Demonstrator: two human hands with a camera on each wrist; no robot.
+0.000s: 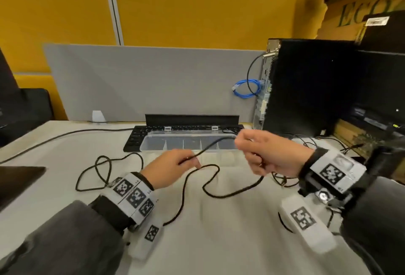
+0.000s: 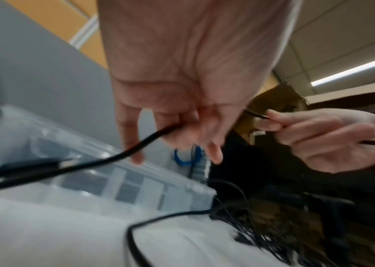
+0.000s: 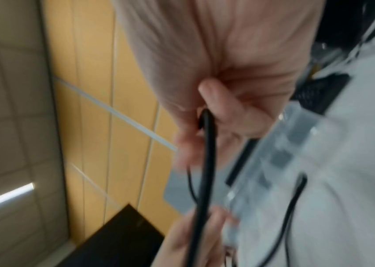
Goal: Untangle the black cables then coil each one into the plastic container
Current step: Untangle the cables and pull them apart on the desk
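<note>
Both hands grip one black cable above the counter: left hand pinching it, right hand clenched round it. Its slack trails loose. Nothing looks coiled inside the plastic container yet; untangling appears early.

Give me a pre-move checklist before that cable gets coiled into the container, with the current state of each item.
1. Left hand grips the black cable: ok.
2. Right hand grips the same cable: ok.
3. Stretch between the hands free of knots: ok.
4. Rest of the cable untangled: not ok, loops lie on the table.
5. Plastic container open: ok.
6. Compartments free of cable: ok.
</note>
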